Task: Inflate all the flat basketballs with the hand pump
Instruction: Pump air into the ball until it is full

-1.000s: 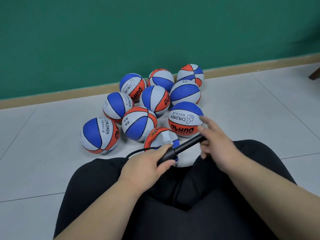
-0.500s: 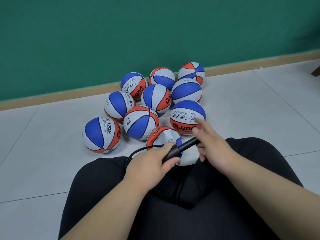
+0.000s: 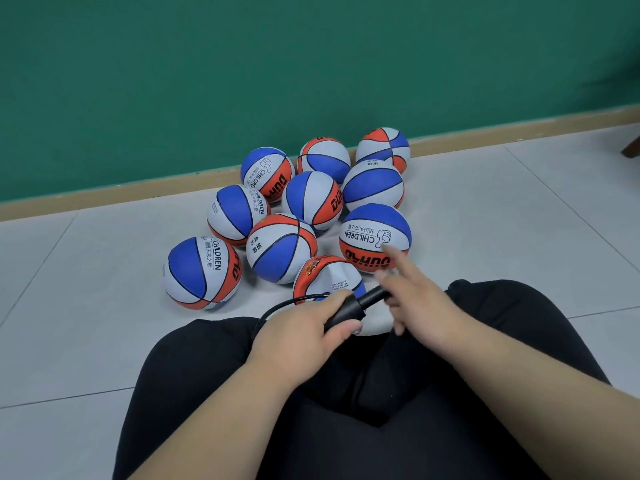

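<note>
Pumping up the squashed ball, seen from the head camera

The left hand [image 3: 304, 336] is wrapped tight round the fat end of the hand pump [image 3: 358, 303]. The right hand [image 3: 420, 303] holds the handle end, with its pointer finger sticking out. The flat ball [image 3: 323, 277] lies dented on the floor [image 3: 502, 220] just past the knees, touching the round balls [image 3: 280, 247] near the wall [image 3: 311, 64]. The thin hose [image 3: 277, 306] bends toward the flat ball, but where it plugs in is hidden. A hard pull could tug the hose out, and nothing is holding the ball, so it could roll away.
</note>
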